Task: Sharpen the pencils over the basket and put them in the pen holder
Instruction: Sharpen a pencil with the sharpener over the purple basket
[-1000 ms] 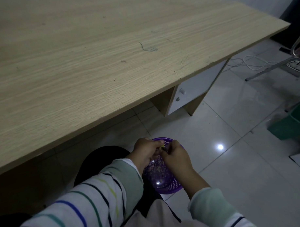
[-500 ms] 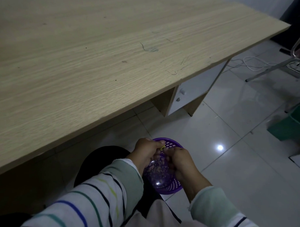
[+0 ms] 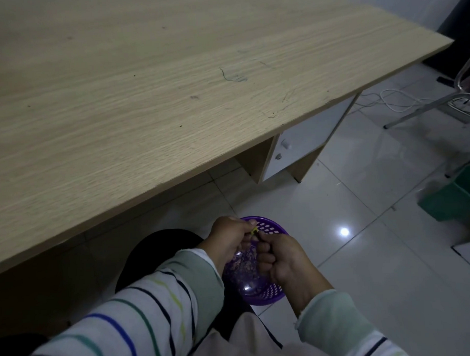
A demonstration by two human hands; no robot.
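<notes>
Pulled back, right hand point(image 3: 282, 258) grips pencil point(image 3: 260, 237); left hand point(image 3: 230, 239) pinches sharpener point(image 3: 254, 231) above basket point(image 3: 277, 227).

One view only: a wide-angle camera I wore on my head, facing forward and steeply down. My left hand point(image 3: 228, 239) and right hand point(image 3: 283, 260) appeared close, low in the centre, above a purple basket point(image 3: 271, 228). The wooden desk top point(image 3: 172, 86) filled the upper left, farther off; tiled floor point(image 3: 364, 253) spread to the right, edges curved by the lens.
</notes>
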